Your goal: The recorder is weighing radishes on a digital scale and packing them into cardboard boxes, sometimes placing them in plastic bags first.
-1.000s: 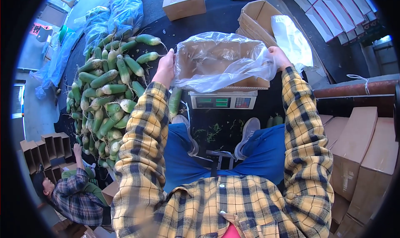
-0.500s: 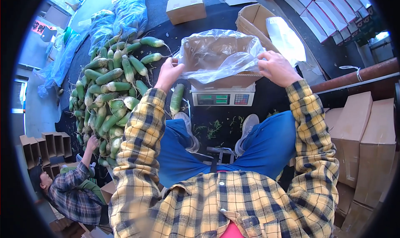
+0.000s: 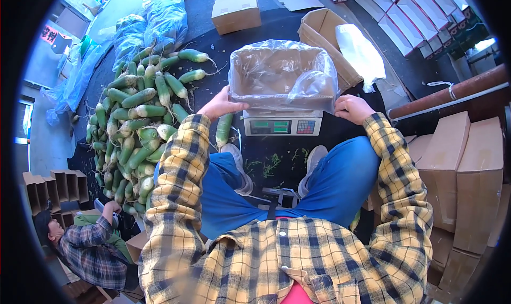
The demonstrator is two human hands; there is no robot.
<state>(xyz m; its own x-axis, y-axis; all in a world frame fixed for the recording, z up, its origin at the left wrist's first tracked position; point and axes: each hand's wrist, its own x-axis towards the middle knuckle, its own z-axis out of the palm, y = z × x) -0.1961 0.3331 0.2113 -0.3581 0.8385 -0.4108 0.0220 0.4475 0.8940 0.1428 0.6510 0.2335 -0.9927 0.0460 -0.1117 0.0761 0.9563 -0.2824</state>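
A cardboard carton (image 3: 255,75) lined with a clear plastic bag (image 3: 314,85) sits on a white digital scale (image 3: 282,124) in front of me. The bag's edge is folded down over the carton's rim. My left hand (image 3: 222,105) grips the liner at the near left corner, thumb on the side and fingers along the front. At the near right corner my right hand (image 3: 353,109) is closed, its curled fingers pinching the liner's edge. One green radish (image 3: 224,129) lies just left of the scale, below my left hand.
A large heap of green radishes (image 3: 139,112) lies to the left, with blue plastic bags (image 3: 166,19) behind. Beyond the scale are a closed carton (image 3: 236,12) and an open carton (image 3: 324,43). Flat cartons (image 3: 444,165) stand at right. A co-worker (image 3: 88,245) sits at lower left.
Both hands have moved down from the carton's rim to its near corners, and the liner now folds over the rim. The co-worker's hand has drawn back from the radish heap.
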